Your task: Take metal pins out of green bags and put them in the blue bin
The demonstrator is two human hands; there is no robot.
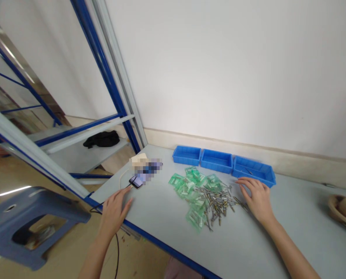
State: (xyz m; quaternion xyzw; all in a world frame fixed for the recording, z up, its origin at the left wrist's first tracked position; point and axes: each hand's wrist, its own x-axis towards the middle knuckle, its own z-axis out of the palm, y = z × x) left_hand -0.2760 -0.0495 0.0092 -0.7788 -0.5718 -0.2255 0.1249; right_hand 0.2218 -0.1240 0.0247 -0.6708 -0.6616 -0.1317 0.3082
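A pile of metal bits (219, 203) lies on the grey table, with several green plastic packets (190, 186) along its left side. My right hand (256, 195) is at the right side of the pile, its fingers apart, near the rightmost blue bin (253, 170), in which a thin metal piece lies. My left hand (115, 209) rests at the table's left edge, thumb and fingers spread, beside the near end of a phone (136, 181) with a cable. Two more blue bins, the left one (187, 155) and the middle one (216, 161), stand in the same row.
A blue-grey plastic stool (30, 217) stands on the floor at the left. Behind it is a blue and grey rack with a black cloth item (103, 139) on its shelf. A round basket (343, 213) sits at the table's right. A white wall rises behind the bins.
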